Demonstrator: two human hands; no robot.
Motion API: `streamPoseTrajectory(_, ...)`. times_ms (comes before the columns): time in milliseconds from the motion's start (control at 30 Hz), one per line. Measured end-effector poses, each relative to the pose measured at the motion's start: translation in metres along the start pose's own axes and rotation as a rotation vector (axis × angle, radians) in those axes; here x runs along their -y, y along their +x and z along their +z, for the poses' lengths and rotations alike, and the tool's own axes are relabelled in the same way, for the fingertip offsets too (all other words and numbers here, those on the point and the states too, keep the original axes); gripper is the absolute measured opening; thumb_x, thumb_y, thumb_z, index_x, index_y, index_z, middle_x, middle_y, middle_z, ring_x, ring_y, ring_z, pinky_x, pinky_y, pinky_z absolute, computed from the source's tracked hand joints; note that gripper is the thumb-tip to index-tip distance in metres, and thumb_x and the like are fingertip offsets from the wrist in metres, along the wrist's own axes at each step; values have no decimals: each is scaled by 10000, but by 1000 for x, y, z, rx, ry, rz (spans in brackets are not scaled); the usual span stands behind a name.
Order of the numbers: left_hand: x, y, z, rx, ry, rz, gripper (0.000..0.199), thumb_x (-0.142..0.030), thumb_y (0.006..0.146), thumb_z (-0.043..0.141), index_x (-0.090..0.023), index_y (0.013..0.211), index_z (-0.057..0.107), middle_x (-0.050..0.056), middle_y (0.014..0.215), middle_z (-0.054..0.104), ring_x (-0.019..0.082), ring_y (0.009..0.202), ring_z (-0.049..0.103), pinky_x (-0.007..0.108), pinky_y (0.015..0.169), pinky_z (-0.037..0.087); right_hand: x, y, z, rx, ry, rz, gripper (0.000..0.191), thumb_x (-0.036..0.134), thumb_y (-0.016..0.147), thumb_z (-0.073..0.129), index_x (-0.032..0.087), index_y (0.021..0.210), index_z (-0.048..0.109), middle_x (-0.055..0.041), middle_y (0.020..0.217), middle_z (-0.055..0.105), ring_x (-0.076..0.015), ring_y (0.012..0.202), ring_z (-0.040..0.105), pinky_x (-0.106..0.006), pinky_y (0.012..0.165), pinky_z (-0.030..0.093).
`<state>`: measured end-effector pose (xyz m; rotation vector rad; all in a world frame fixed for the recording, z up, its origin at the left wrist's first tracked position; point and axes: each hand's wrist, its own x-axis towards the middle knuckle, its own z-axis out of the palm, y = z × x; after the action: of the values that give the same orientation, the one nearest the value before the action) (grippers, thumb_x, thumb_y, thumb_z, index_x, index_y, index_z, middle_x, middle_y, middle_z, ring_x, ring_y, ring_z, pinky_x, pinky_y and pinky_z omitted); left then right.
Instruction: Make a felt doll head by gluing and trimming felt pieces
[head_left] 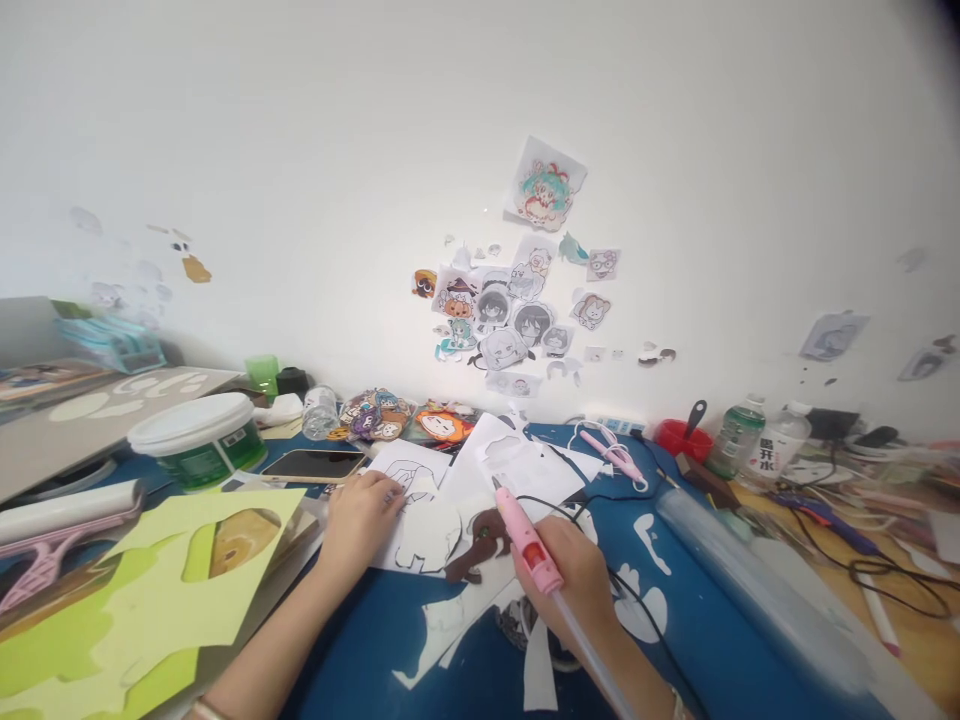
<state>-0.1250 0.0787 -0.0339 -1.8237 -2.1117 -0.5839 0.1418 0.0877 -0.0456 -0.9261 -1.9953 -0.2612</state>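
Note:
My right hand (574,575) is closed around a pink glue gun (531,540), whose nozzle points up and left, with a long clear stick coming out of its rear. My left hand (364,515) lies with its fingers spread over white paper (427,530) that has black outlines on it. Just left of the glue gun sits a brown cut piece (476,548) with a small green spot. Behind the nozzle rests another white sheet (517,460) with a cut-out opening. Whether the nozzle touches anything is unclear.
Paper scraps (442,625) litter the blue mat (360,650). On the left are yellow-green sheets (225,590), a phone (315,465) and a green-white tub (202,440). A red bowl (682,440) and bottles (739,435) stand back right. A black cable crosses the mat.

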Motion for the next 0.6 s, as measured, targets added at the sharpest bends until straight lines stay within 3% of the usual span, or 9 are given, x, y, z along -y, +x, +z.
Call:
streamPoseTrajectory(167, 4, 4, 13, 76, -56, -18, 206, -279, 796, 492, -222, 762, 686, 53, 884, 677, 234, 886, 588, 328, 731, 394, -1, 0, 2, -58, -16, -33, 179, 250, 781, 500, 186, 617, 469, -7, 555, 499, -136, 520, 454, -241, 465, 290)
streamPoseTrajectory(400, -7, 1, 11, 143, -40, 17, 215, -200, 784, 459, -215, 761, 672, 67, 914, 667, 252, 924, 561, 357, 750, 375, -3, -3, 5, -40, -12, -33, 163, 190, 748, 516, 189, 612, 427, 6, 562, 470, -129, 522, 429, -240, 467, 246)
streamPoseTrajectory(600, -8, 1, 12, 150, -16, -12, 225, -167, 812, 419, -187, 765, 639, 79, 875, 678, 251, 893, 571, 345, 731, 375, -3, -2, 6, -107, -15, -115, 196, 135, 736, 498, 194, 585, 388, 13, 543, 446, -119, 498, 403, -239, 473, 236)
